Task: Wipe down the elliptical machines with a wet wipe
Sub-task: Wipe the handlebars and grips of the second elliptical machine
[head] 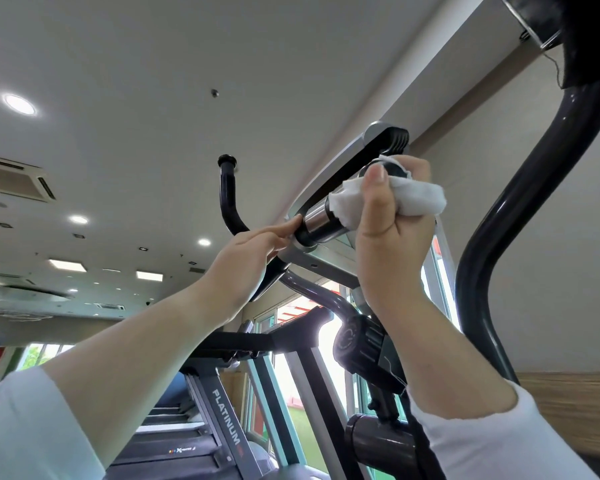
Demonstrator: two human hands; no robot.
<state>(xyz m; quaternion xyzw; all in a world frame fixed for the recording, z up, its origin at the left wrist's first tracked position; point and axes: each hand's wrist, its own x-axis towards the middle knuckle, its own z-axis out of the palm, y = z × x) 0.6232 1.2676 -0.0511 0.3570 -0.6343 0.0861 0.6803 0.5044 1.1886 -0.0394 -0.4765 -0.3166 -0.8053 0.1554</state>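
Observation:
I look up at the elliptical's console (329,258) from below. A short handlebar grip with a chrome sensor band (321,218) sticks out toward me. My right hand (392,237) wraps a white wet wipe (420,197) around the end of that grip, thumb pointing up across it. My left hand (246,261) reaches up at the grip's base, fingers curled, fingertips touching the black collar beside the chrome band. A second curved black handle (227,199) rises behind my left hand.
A thick black moving arm (520,209) of the elliptical curves up on the right. Below stands a black adjustment knob (355,344) on the post. A treadmill marked PLATINUM (227,420) is at lower centre, with windows (291,375) behind it.

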